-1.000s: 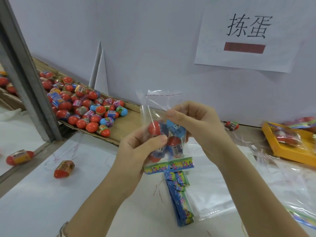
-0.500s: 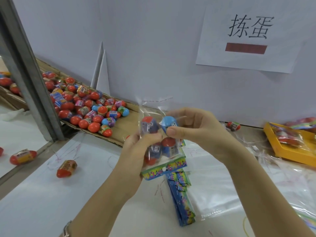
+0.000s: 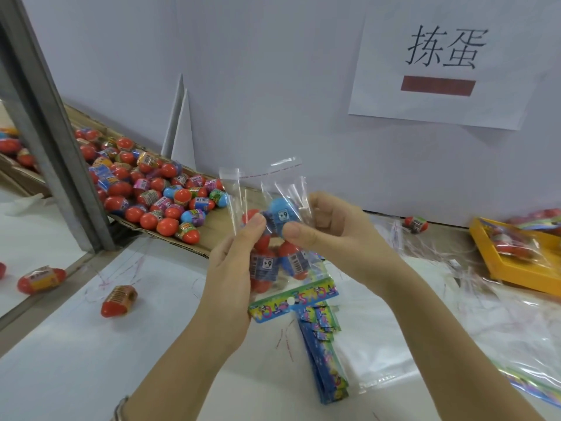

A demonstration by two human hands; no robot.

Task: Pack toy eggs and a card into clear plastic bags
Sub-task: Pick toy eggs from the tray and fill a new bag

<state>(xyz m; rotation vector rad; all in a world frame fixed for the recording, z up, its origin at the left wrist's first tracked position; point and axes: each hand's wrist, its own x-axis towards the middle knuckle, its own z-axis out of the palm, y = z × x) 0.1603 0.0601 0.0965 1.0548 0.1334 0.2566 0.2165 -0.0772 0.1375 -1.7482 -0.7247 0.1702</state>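
Both hands are holding one filled bag [image 3: 267,189] up above the table [image 3: 91,360]. The left hand [image 3: 233,268] is gripping the bag's left side, thumb on the front and fingers behind. The right hand [image 3: 331,235] is pinching the right side, level with the top blue egg [image 3: 282,214]. The hands are working close together, both clamped on the bag. Several eggs [image 3: 264,265], red and blue, are sitting inside it, and the card [image 3: 293,302] is lying across the bottom. The flap [image 3: 273,170] at the mouth is standing up, unsealed.

Assessment: filling appears complete for this bag, and closing is the step in hand. The next move is likely calling for the eggs to be settled downward, then the flap folded over and pressed flat along its width. Whether any backing strip remains on the flap cannot be told.

Supplies are lying near: a heap of loose eggs [image 3: 151,189] on cardboard [image 3: 218,229] at left, a stack of cards [image 3: 324,357] and empty bags [image 3: 382,338] below the hands, and a yellow tray [image 3: 522,284] at right.
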